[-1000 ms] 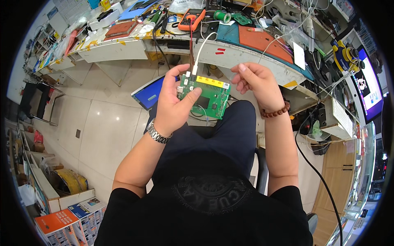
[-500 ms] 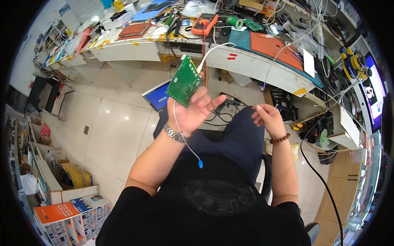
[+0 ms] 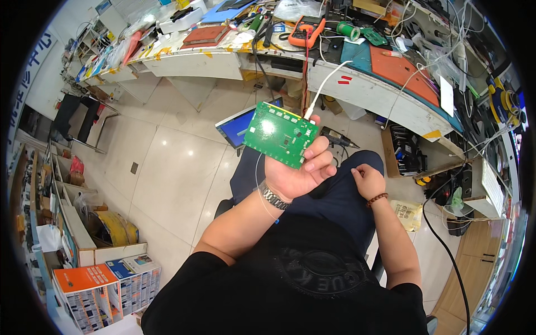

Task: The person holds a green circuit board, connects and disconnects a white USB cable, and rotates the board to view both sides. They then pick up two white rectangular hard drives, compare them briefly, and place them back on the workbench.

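Left hand (image 3: 291, 177): fingers curled, gripping circuit board (image 3: 277, 134)
Right hand (image 3: 369, 181): fingers curled, contents hidden
White cable (image 3: 320, 93): above left fingertips

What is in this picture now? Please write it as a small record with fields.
Left hand: holds the green circuit board
Right hand: curled over the right thigh; whether it holds anything is unclear
White cable: meets the board's upper right edge
Thin wire: hangs below the board
Bench: bears an orange multimeter and a green spool, among clutter
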The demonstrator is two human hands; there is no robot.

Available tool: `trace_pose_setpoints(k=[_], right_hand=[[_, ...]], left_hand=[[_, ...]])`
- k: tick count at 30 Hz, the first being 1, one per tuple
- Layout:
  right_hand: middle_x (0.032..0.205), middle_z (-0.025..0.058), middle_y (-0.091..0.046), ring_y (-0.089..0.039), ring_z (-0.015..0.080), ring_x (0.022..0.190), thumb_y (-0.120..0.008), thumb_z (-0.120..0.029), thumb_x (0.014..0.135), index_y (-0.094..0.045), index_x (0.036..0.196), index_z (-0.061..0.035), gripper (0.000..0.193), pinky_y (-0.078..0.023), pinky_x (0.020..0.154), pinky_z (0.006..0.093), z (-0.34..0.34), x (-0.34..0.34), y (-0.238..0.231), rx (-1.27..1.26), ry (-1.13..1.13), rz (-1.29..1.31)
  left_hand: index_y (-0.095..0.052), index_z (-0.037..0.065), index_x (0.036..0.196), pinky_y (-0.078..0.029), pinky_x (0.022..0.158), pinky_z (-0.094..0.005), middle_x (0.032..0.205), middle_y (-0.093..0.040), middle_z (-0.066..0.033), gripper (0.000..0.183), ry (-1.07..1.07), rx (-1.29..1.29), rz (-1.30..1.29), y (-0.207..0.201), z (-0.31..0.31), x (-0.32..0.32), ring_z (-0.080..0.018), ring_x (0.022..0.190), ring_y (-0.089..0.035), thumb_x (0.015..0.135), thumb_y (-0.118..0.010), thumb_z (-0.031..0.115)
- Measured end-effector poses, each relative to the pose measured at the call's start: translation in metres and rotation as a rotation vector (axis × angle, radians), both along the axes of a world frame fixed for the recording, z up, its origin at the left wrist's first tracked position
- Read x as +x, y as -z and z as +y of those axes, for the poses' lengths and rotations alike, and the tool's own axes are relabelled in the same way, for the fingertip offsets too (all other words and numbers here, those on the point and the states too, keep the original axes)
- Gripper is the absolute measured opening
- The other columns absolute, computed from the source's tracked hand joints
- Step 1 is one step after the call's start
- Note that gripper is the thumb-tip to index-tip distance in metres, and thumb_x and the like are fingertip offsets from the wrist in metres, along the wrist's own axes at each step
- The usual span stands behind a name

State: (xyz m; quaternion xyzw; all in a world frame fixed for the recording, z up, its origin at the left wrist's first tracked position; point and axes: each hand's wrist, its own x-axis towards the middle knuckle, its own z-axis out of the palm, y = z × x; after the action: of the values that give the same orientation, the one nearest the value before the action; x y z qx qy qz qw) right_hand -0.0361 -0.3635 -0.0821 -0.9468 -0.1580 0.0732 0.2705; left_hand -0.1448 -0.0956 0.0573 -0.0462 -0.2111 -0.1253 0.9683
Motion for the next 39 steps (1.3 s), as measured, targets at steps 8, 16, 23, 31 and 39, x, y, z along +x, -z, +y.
trace_pose_setpoints(k=[8, 16, 23, 31, 39], right_hand=[[0.097, 0.0122, -0.078, -0.075, 0.0361, 0.089, -0.069, -0.034, 0.1, -0.076, 0.097, -0.0101, 0.025, -0.059, 0.079, 0.0477, 0.013, -0.004, 0.009, -0.19, 0.017, -0.184], [0.098, 0.0127, -0.078, -0.075, 0.0366, 0.091, -0.066, -0.037, 0.101, -0.076, 0.097, -0.0109, 0.028, -0.059, 0.081, 0.048, 0.02, -0.005, 0.008, -0.252, 0.045, -0.203], [0.087, 0.0113, -0.077, -0.075, 0.0347, 0.084, -0.069, -0.038, 0.1, -0.077, 0.095, -0.0127, 0.027, -0.059, 0.076, 0.0469, 0.017, -0.005, 0.011, -0.214, 0.056, -0.245], [0.097, 0.017, -0.076, -0.073, 0.0403, 0.093, -0.066, -0.037, 0.099, -0.075, 0.093, -0.0115, 0.028, -0.058, 0.085, 0.0513, 0.013, -0.006, 0.009, -0.176, 0.062, -0.254], [0.094, 0.0133, -0.079, -0.075, 0.0367, 0.09, -0.066, -0.041, 0.099, -0.079, 0.098, -0.0134, 0.03, -0.059, 0.083, 0.048, 0.013, -0.01, 0.004, -0.188, 0.075, -0.199]], left_hand=[[-0.048, 0.03, 0.161, -0.04, 0.076, -0.0342, 0.097, -0.053, -0.0015, 0.058, -0.11, 0.107, -0.035, 0.006, 0.013, -0.006, -0.0145, 0.076, -0.046, 0.109, -0.048, 0.054], [-0.042, 0.032, 0.166, -0.04, 0.07, -0.0335, 0.123, -0.067, -0.0094, 0.064, -0.095, 0.083, -0.142, 0.008, 0.011, -0.006, -0.0174, 0.077, -0.051, 0.109, -0.044, 0.06], [-0.04, 0.032, 0.166, -0.04, 0.07, -0.0338, 0.126, -0.068, -0.0105, 0.064, -0.129, 0.108, -0.133, 0.009, 0.012, -0.011, -0.0179, 0.077, -0.052, 0.108, -0.046, 0.059], [-0.046, 0.032, 0.163, -0.043, 0.07, -0.034, 0.126, -0.068, -0.0084, 0.057, -0.092, 0.095, -0.088, 0.008, 0.005, -0.011, -0.0173, 0.078, -0.052, 0.109, -0.054, 0.047], [-0.049, 0.029, 0.161, -0.044, 0.068, -0.0295, 0.137, -0.068, -0.0137, 0.054, -0.057, 0.145, 0.036, 0.014, -0.004, -0.011, -0.0177, 0.083, -0.055, 0.11, -0.051, 0.047]])
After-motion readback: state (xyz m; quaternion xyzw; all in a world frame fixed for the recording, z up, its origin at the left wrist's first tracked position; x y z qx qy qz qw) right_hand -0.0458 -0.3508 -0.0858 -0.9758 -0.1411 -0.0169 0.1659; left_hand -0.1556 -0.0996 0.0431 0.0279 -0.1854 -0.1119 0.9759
